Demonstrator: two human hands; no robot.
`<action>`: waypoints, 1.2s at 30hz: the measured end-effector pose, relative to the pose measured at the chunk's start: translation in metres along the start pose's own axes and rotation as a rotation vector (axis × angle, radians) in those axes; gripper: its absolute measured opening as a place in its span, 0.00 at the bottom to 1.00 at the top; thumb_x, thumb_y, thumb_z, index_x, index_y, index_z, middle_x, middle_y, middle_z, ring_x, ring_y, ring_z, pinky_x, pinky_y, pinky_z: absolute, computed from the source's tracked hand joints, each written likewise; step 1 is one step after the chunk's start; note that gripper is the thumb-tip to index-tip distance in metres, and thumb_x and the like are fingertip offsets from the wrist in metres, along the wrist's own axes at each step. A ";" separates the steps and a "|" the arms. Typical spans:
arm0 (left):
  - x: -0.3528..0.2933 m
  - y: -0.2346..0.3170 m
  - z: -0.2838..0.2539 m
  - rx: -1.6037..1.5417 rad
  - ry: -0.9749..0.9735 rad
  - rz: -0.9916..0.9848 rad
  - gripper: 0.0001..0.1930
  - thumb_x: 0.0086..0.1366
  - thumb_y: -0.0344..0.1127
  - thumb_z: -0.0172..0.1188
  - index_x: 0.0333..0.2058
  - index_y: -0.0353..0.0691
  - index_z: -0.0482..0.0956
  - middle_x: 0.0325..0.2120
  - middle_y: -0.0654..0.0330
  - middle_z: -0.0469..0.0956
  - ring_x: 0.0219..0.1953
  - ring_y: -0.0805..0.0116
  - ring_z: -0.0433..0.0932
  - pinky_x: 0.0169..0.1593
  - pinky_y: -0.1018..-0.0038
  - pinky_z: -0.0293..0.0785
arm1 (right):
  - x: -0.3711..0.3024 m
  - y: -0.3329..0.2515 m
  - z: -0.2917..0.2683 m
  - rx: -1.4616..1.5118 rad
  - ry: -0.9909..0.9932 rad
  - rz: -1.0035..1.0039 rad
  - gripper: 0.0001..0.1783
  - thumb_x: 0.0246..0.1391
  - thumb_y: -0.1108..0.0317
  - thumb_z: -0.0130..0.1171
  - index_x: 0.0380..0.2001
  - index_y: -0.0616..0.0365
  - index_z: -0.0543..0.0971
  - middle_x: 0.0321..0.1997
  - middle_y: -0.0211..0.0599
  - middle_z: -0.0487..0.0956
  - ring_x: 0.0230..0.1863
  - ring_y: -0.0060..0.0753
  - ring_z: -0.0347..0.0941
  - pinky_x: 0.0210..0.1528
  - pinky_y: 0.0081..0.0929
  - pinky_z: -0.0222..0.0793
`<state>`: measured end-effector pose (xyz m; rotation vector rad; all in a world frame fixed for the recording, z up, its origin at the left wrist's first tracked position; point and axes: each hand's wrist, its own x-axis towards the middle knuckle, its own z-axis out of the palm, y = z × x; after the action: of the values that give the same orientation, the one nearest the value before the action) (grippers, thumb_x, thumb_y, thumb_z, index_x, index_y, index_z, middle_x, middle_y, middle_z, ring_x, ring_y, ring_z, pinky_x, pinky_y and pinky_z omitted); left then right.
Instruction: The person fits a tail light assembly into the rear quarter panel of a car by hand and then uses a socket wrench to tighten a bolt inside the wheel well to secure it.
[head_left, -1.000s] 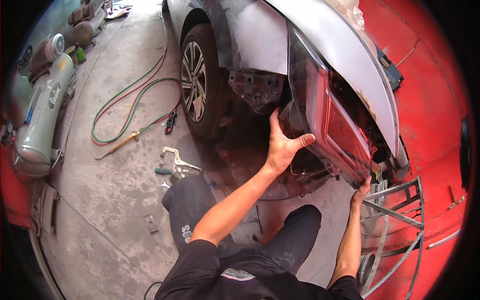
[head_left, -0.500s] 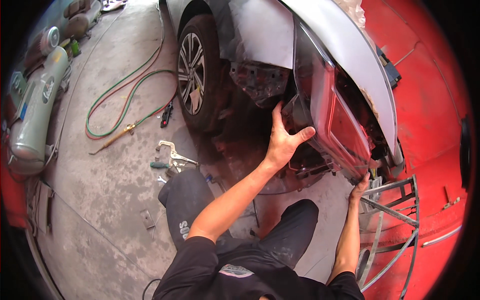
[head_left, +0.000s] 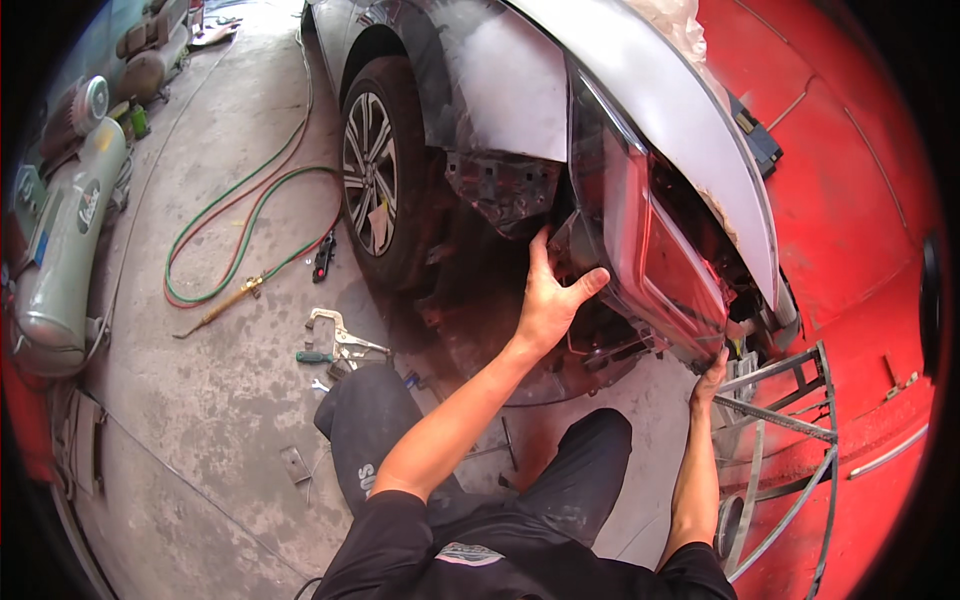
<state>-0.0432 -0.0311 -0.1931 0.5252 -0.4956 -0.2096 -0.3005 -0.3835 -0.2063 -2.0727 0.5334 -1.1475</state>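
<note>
A car headlight point(head_left: 672, 262) with a clear lens, reflecting red, sits at the car's front corner, below the edge of the pale hood point(head_left: 690, 110). My left hand point(head_left: 550, 308) is at its wheel-side edge, fingers reaching up by the dark housing and thumb spread out toward the lens. Its remaining fingers are partly hidden. Under the headlight's lower front corner, my right hand point(head_left: 709, 380) is closed on it, fingertips against the rim. Next to the headlight is the grey-white fender point(head_left: 510, 90), with a dark bracket point(head_left: 505, 185) exposed beneath it.
A wheel point(head_left: 375, 175) stands left of my hands. On the floor lie a torch point(head_left: 225, 306) with red and green hoses, locking pliers point(head_left: 345, 338), a green-handled screwdriver point(head_left: 314, 357) and a wrench point(head_left: 320, 385). A metal frame point(head_left: 828, 400) stands at right; a grey tank point(head_left: 70, 260) is far left.
The view has shifted, so the car and floor tools appear slightly left and lower. Both hands keep their places on the headlight.
</note>
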 end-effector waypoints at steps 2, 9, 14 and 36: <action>0.004 -0.004 -0.006 -0.015 0.000 -0.063 0.51 0.58 0.42 0.76 0.68 0.32 0.48 0.58 0.49 0.70 0.58 0.62 0.71 0.63 0.66 0.67 | 0.000 -0.001 0.006 0.012 0.018 -0.006 0.39 0.72 0.42 0.32 0.60 0.68 0.73 0.59 0.43 0.78 0.61 0.36 0.71 0.66 0.32 0.59; 0.005 0.002 0.000 0.044 0.009 0.010 0.52 0.55 0.43 0.77 0.67 0.31 0.49 0.56 0.50 0.71 0.58 0.63 0.71 0.64 0.66 0.66 | 0.004 0.011 -0.007 -0.076 0.002 -0.025 0.38 0.73 0.43 0.32 0.60 0.69 0.73 0.59 0.44 0.77 0.61 0.38 0.70 0.68 0.33 0.57; 0.004 -0.001 0.003 0.050 0.020 0.034 0.53 0.53 0.45 0.79 0.66 0.32 0.50 0.56 0.51 0.71 0.58 0.63 0.70 0.64 0.66 0.66 | 0.004 0.023 -0.016 -0.058 -0.026 0.013 0.39 0.73 0.42 0.32 0.62 0.69 0.71 0.60 0.44 0.77 0.61 0.38 0.71 0.67 0.33 0.59; 0.003 0.005 -0.005 0.058 0.044 -0.024 0.43 0.58 0.43 0.76 0.62 0.32 0.58 0.53 0.52 0.74 0.55 0.63 0.73 0.62 0.67 0.68 | 0.006 0.032 -0.025 0.071 0.012 0.086 0.35 0.71 0.39 0.35 0.61 0.59 0.69 0.59 0.38 0.72 0.62 0.35 0.66 0.68 0.36 0.56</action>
<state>-0.0376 -0.0258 -0.1933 0.5910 -0.4539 -0.2063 -0.3192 -0.4184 -0.2170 -1.9644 0.5733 -1.1137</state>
